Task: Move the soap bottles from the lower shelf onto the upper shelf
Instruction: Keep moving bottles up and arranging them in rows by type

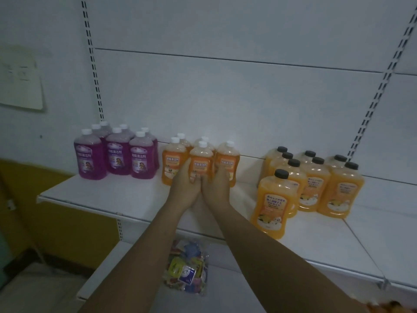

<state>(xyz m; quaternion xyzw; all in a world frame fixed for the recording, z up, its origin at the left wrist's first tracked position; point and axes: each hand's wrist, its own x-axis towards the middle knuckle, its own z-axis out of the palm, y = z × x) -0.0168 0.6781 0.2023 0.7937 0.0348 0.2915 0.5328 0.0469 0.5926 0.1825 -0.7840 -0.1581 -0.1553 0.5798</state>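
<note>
Bottle position first: the white-capped orange bottle (201,163) is straight ahead of you on the upper shelf (101,195), right between your two hands; its long axis is upright, cap on top, so I'd guess letting go is just a matter of opening outward to both sides. Your left hand (185,184) curls round its lower left side and your right hand (217,186) round the lower right; both grip it, neither is nearer. Can't tell if the base rests on the shelf; your hands cover it.

Looks-wise: translucent plastic, orange liquid up to the shoulder, orange label with white characters. Matching orange bottles (173,163) crowd it on both sides and behind; purple bottles (117,154) stand to the left, black-capped orange bottles (316,184) well apart on the right. The lower shelf (126,267) shows only a bag of colourful packets (187,267); something orange at the bottom right corner is too cut off to identify.
</note>
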